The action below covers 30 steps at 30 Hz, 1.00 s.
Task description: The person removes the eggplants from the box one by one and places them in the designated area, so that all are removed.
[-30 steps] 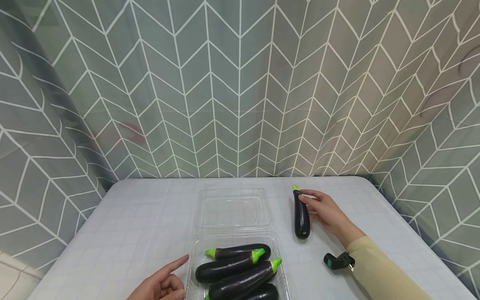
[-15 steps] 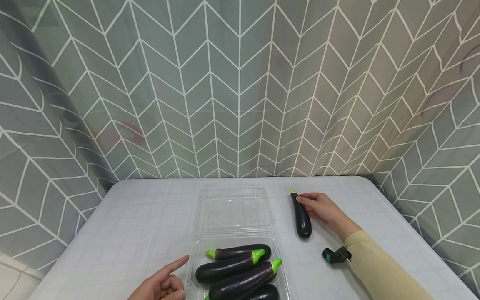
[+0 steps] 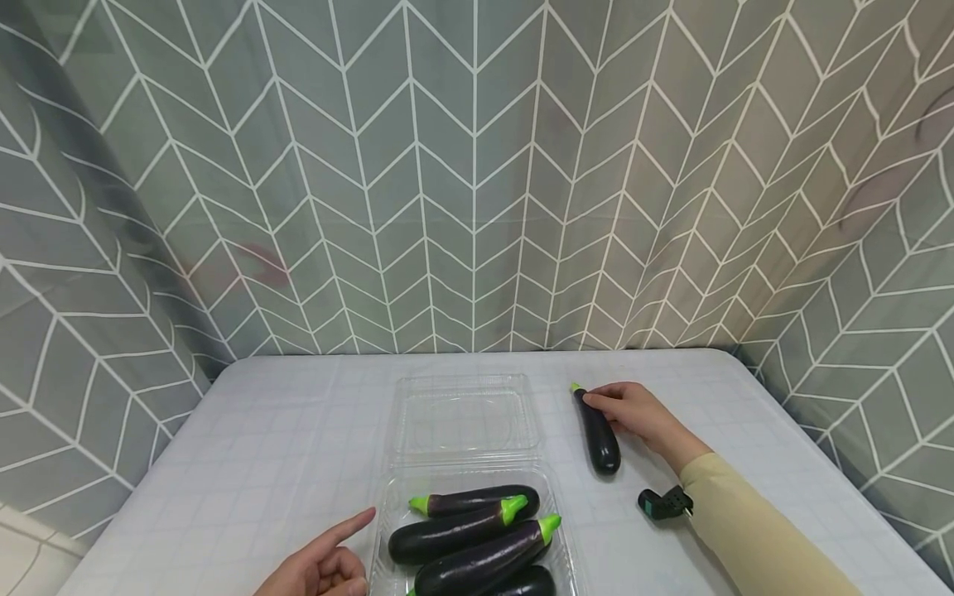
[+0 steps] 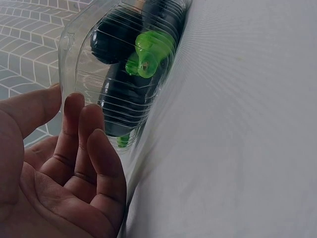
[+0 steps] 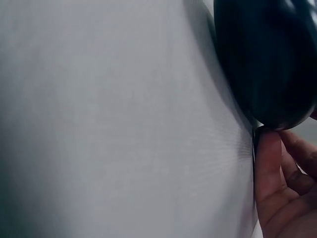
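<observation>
My right hand [image 3: 639, 414] pinches a dark eggplant [image 3: 600, 443] near its green stem, between thumb and fingers. That eggplant lies at a slant on the white cloth, its stem pointing away and to the left. In the right wrist view its rounded end [image 5: 267, 59] looms large before my fingers. My left hand [image 3: 320, 559] is beside the left wall of a clear plastic clamshell box [image 3: 559, 530], index finger stretched forward and the others loosely bent. Inside the box several eggplants [image 3: 477, 550] with bright green caps lie piled crosswise. The left wrist view shows fingertips [image 4: 74, 101] right at the box's wall.
The box's hinged lid [image 3: 465, 418] lies folded back, flat on the table [image 3: 283, 447]. A black wrist camera [image 3: 666, 502] hangs beside the right sleeve [image 3: 753, 530]. A patterned grey curtain [image 3: 477, 182] encloses the back and sides.
The right hand has drawn the eggplant's stem end slightly left and nearer, so the eggplant slants more, while its rounded end has stayed nearly in place. The left hand has stayed still.
</observation>
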### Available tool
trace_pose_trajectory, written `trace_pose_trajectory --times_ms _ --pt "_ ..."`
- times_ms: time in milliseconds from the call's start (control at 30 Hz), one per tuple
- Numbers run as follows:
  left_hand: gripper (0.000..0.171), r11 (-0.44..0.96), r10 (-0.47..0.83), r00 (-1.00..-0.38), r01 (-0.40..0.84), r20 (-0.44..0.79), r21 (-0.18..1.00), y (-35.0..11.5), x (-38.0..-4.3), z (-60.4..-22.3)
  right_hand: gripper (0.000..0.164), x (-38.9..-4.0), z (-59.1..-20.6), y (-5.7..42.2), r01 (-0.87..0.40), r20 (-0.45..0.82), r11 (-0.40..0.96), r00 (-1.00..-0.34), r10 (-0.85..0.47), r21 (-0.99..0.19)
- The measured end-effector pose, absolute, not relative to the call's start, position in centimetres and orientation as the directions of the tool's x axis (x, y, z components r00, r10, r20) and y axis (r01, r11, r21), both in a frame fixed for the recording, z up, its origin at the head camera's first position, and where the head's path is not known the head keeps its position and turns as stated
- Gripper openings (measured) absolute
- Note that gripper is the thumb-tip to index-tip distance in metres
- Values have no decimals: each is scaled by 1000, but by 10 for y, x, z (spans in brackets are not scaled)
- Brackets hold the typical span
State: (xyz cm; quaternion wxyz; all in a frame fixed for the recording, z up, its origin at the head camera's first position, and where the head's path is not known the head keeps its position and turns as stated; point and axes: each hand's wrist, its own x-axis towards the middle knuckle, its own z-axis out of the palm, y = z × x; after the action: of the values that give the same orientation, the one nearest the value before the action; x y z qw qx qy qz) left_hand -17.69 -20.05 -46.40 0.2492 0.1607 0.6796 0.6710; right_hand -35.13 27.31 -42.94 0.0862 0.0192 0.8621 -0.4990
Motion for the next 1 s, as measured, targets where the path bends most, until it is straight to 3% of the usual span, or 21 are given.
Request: trace_pose_trajectory --times_ms 467,1000 --pt "79 31 565 -818 -106 -105 994 -200 -176 -466 48 -351 -431 269 91 -141 573 -989 -44 -814" --pt "78 27 562 -823 -78 -80 997 -199 -176 -465 58 -347 -429 266 125 -165 592 -986 -13 -796"
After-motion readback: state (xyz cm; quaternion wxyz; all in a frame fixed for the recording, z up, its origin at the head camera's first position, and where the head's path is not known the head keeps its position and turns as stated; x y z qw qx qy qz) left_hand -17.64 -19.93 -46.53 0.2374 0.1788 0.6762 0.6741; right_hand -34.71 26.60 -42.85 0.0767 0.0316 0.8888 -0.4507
